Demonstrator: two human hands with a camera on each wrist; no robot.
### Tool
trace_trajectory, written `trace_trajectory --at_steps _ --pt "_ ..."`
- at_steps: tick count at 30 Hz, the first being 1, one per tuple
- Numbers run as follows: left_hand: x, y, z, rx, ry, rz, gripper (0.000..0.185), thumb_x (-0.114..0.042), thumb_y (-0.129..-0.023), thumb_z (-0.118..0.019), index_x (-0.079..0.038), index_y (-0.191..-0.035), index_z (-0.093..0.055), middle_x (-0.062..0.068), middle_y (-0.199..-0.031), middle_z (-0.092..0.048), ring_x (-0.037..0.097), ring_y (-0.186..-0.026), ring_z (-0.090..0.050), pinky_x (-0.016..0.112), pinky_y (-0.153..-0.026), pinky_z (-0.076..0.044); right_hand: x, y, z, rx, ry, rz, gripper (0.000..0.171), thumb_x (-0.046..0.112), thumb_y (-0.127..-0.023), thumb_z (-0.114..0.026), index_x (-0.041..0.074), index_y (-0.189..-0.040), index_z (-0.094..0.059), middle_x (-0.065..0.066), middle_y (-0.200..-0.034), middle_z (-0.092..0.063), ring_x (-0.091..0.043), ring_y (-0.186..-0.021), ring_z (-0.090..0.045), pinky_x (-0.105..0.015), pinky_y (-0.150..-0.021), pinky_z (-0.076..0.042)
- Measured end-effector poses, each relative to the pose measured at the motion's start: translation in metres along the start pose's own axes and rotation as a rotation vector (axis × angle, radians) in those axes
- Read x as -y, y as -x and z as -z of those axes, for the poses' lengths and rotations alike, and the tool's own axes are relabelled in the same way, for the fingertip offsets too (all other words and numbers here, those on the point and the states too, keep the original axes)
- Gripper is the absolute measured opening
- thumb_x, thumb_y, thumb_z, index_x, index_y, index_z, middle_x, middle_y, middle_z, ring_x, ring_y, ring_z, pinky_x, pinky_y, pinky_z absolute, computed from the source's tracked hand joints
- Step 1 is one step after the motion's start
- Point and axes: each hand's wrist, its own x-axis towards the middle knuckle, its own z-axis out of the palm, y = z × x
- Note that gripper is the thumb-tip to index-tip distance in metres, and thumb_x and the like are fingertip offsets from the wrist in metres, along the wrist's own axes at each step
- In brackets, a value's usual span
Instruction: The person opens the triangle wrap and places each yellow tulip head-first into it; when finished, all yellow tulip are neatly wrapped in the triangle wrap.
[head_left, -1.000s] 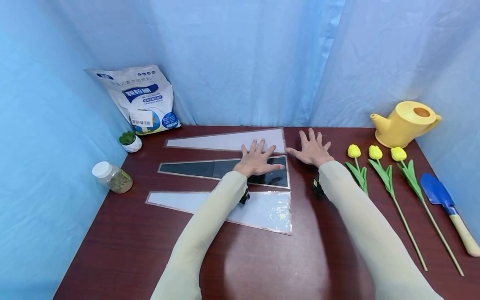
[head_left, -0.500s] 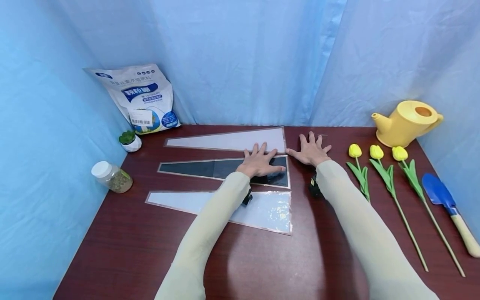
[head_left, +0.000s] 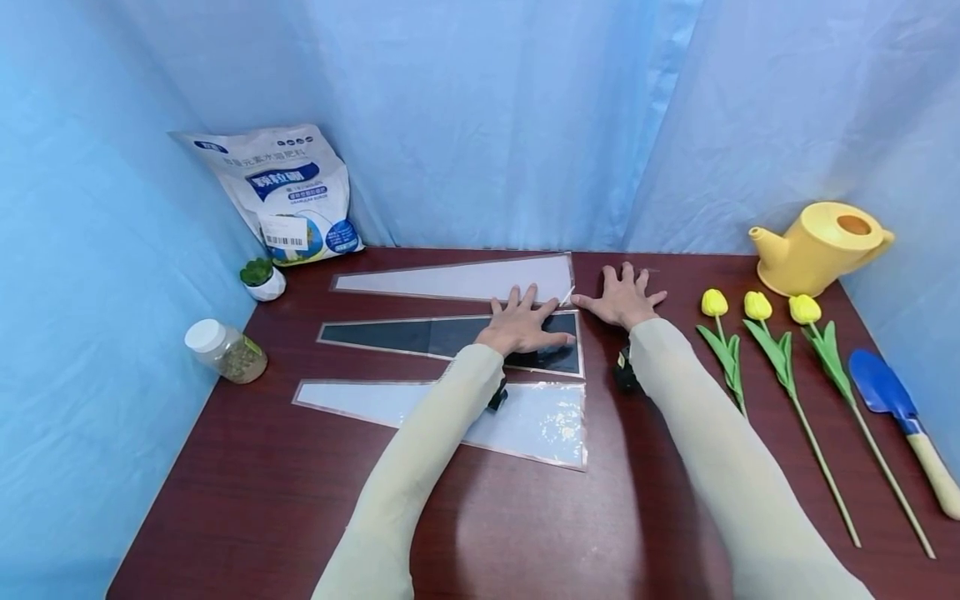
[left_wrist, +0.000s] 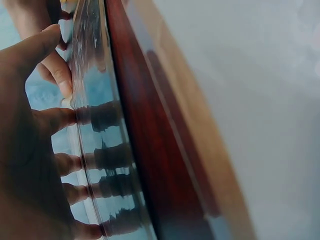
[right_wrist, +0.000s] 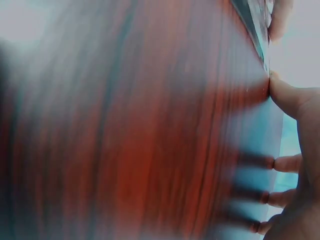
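Left grip, right grip: fingers splayed, holding nothing. I'd press evenly so the black tapered sheet doesn't skid.

The left hand is lying spread to the left of the dark glossy sheet, its four fingertips meeting their own dark reflections along that sheet's far edge while its thumb is sticking out just left of the sheet. Behind that thumb, the right hand is showing partly hidden beside the sheet's upper end. A red-brown strip of counter is running right of the sheet, with a blurred pale sheet lying beyond.
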Motion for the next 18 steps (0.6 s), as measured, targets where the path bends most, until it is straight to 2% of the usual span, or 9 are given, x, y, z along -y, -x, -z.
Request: trace_trajectory --at_steps 5,10,14,17,18 --pt "-0.001 -0.001 -0.001 0.002 -0.015 0.004 0.085 -0.080 -0.090 -0.038 -0.039 -0.160 -0.014 0.007 -0.172 0.001 0.037 -0.159 0.002 0.070 -0.123 -0.009 0.007 -0.002 -0.005 -0.070 -0.082 -0.027 0.091 0.057 -0.094 -0.058 0.000 -0.155 -0.023 -0.035 -0.163 -0.001 -0.059 -0.150 0.011 -0.087 -0.107 0.006" --pt "-0.001 -0.001 0.000 -0.007 -0.035 0.005 0.085 -0.080 -0.089 -0.039 -0.040 -0.160 -0.015 0.007 -0.172 -0.001 0.037 -0.159 0.000 0.070 -0.122 -0.011 0.016 -0.001 -0.012 -0.140 -0.181 0.037 0.065 0.037 -0.097 -0.062 0.001 -0.147 -0.040 -0.030 -0.163 -0.012 -0.053 -0.153 0.005 -0.081 -0.113 0.006" --pt "-0.001 -0.001 0.001 -0.017 -0.047 0.006 0.085 -0.081 -0.089 -0.040 -0.039 -0.160 -0.016 0.008 -0.171 -0.004 0.037 -0.159 -0.003 0.070 -0.122 -0.013 0.025 -0.001 -0.014 -0.154 -0.203 0.105 0.047 0.023 -0.099 -0.060 0.004 -0.141 -0.052 -0.027 -0.162 -0.021 -0.049 -0.152 -0.005 -0.076 -0.116 -0.004" --pt "0.000 -0.001 0.002 -0.015 -0.042 0.002 0.083 -0.079 -0.090 -0.040 -0.039 -0.160 -0.018 0.008 -0.171 -0.005 0.037 -0.158 -0.004 0.070 -0.122 -0.014 0.030 0.001 -0.012 -0.142 -0.226 0.133 0.043 0.014 -0.097 -0.057 0.003 -0.139 -0.055 -0.027 -0.160 -0.028 -0.051 -0.149 -0.014 -0.073 -0.114 -0.015" --pt "0.000 -0.002 0.003 -0.013 -0.036 -0.001 0.081 -0.076 -0.092 -0.040 -0.039 -0.160 -0.018 0.008 -0.171 -0.006 0.037 -0.158 -0.005 0.070 -0.122 -0.014 0.031 0.000 -0.011 -0.136 -0.250 0.146 0.044 0.011 -0.096 -0.055 0.002 -0.139 -0.055 -0.027 -0.158 -0.033 -0.049 -0.147 -0.021 -0.070 -0.115 -0.019"
